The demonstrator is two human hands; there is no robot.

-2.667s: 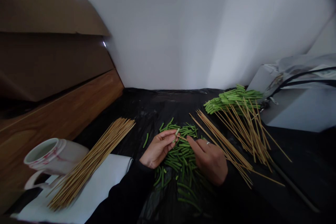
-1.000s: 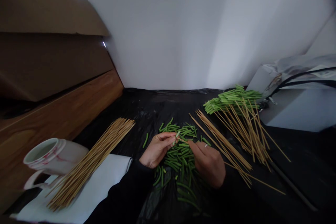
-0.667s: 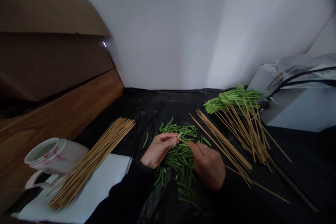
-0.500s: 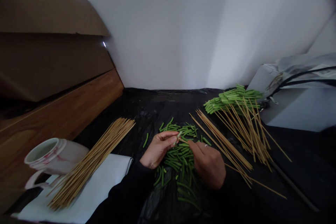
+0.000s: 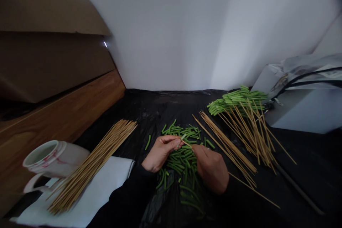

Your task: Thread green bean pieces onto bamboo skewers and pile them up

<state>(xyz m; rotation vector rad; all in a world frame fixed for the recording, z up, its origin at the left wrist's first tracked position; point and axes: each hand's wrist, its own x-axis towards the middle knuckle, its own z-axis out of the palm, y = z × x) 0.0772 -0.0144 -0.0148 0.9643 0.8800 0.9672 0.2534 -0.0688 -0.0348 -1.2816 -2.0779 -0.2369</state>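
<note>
And here it is, all at the fingertips: the left hand [image 5: 159, 151] has a pale green bean piece [image 5: 183, 136] pinched tight between thumb and forefinger, and the right hand [image 5: 212, 165] is closed round a bamboo skewer [image 5: 187, 144]. Look at the angles! The bean piece sits left of the right fist and slightly farther off, its short long axis tilting up to the right, while the skewer slants up to the left, so the two lie crosswise. The skewer's front end meets the left fingertips, right at the bean; whether it has gone in, I can't tell. Its tail runs out behind the right hand, and loose cut beans [image 5: 187, 157] lie scattered underneath, between both hands.
</note>
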